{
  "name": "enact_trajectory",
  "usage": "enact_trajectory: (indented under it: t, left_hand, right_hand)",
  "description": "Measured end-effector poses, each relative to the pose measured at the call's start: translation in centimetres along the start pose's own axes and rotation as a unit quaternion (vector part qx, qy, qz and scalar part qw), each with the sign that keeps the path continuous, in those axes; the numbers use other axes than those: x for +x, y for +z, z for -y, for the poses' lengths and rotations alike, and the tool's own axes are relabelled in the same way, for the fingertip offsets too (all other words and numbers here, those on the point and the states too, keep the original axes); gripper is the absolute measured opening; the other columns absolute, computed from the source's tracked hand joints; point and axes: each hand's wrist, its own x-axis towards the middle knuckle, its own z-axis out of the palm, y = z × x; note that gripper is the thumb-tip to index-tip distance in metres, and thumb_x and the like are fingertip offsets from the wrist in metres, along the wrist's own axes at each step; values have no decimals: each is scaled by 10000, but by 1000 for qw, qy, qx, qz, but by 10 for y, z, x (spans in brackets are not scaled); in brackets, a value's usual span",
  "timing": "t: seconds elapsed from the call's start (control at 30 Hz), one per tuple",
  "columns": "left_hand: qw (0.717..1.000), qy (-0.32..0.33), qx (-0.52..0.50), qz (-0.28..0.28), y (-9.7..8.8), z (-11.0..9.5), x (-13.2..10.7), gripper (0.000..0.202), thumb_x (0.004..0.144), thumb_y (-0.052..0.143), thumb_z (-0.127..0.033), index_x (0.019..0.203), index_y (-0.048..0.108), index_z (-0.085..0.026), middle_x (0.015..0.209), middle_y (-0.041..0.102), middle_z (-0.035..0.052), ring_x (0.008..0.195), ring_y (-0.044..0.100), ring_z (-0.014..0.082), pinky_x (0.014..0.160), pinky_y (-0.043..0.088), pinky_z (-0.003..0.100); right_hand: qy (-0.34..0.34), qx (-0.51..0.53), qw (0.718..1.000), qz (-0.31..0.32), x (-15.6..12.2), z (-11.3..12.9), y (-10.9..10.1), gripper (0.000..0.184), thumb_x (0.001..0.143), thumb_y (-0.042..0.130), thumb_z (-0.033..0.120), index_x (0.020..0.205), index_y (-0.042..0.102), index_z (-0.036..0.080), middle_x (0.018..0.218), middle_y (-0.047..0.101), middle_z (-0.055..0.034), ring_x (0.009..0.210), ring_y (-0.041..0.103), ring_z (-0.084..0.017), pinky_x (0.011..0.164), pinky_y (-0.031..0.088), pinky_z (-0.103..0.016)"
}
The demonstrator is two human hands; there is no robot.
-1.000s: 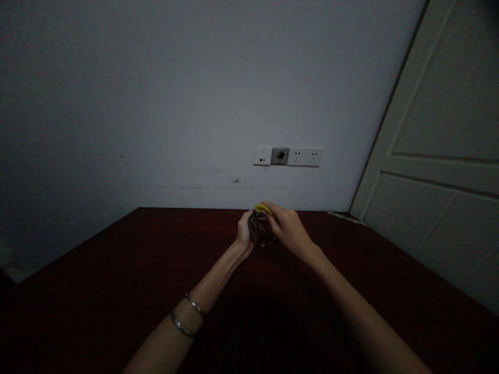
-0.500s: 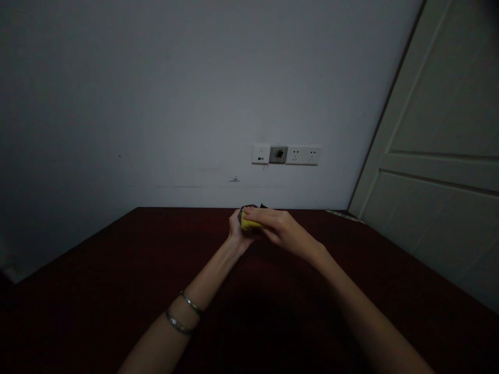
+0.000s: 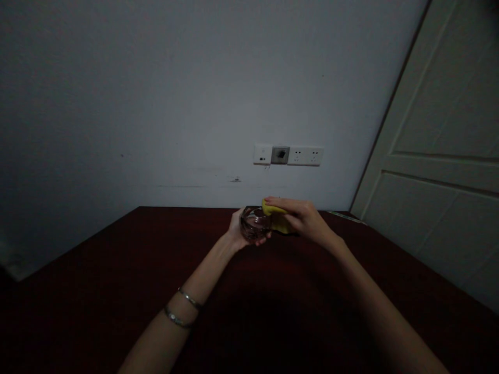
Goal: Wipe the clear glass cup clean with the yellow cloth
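Note:
A clear glass bowl (image 3: 255, 226) with a ridged side rests in my left hand (image 3: 236, 228), whose fingers wrap beneath it and show at its lower right. My right hand (image 3: 306, 215) pinches a yellow cloth (image 3: 278, 222) between thumb and fingers. The cloth's upper fold lies at the bowl's right rim; whether it touches the glass I cannot tell. Both hands are held above the dark red tabletop. Two silver bangles (image 3: 178, 317) circle my left forearm.
The dark red table (image 3: 117, 259) reaches back to a grey-white wall (image 3: 175, 104). Switches and sockets (image 3: 304, 156) sit on the wall just above its far edge. A pale panelled door (image 3: 440, 156) stands along the right side. A thin flat strip (image 3: 345, 216) lies at the back right corner.
My right hand has moved right with the yellow cloth, off the bowl's opening to its right rim. The glass bowl, mostly covered before, now shows in my left hand.

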Motion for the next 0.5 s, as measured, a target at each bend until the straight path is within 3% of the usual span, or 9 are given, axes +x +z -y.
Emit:
enact_trajectory:
  t: [0.07, 0.2, 0.33, 0.5]
  left_hand:
    - [998, -42, 31, 21, 4, 0, -1, 595, 806, 243, -518, 840, 621, -60, 631, 643, 191, 438, 575, 227, 334, 361, 267]
    - [995, -76, 67, 10, 10, 0, -2, 659, 818, 215, -561, 824, 624, -45, 618, 643, 197, 428, 577, 232, 347, 371, 278]
    - [997, -39, 58, -21, 7, -2, -3, 634, 826, 198, -512, 795, 625, -45, 592, 632, 197, 406, 560, 225, 343, 353, 274]
    - [994, 63, -14, -88, 6, -1, 0, 556, 813, 248, -448, 802, 632, -46, 585, 632, 185, 428, 576, 240, 353, 395, 295]
  right_hand:
    - [-6, -5, 1000, -23, 1, 0, 3, 387, 853, 463, 120, 1205, 587, 222, 1232, 617, -47, 1161, 562, -172, 1019, 437, -377]
    - [-52, -14, 998, 29, 3, 5, 11, 415, 857, 461, 96, 1242, 553, 221, 1271, 588, -46, 1218, 509, -164, 1057, 402, -380]
    - [-47, -39, 998, 31, 0, 1, 11, 413, 848, 474, 82, 1227, 570, 216, 1265, 592, -68, 1197, 531, -186, 1043, 419, -399]
    - [-16, -83, 996, 35, -3, -1, 9, 414, 845, 492, 112, 1241, 561, 213, 1255, 598, -83, 1148, 571, -213, 989, 463, -396]
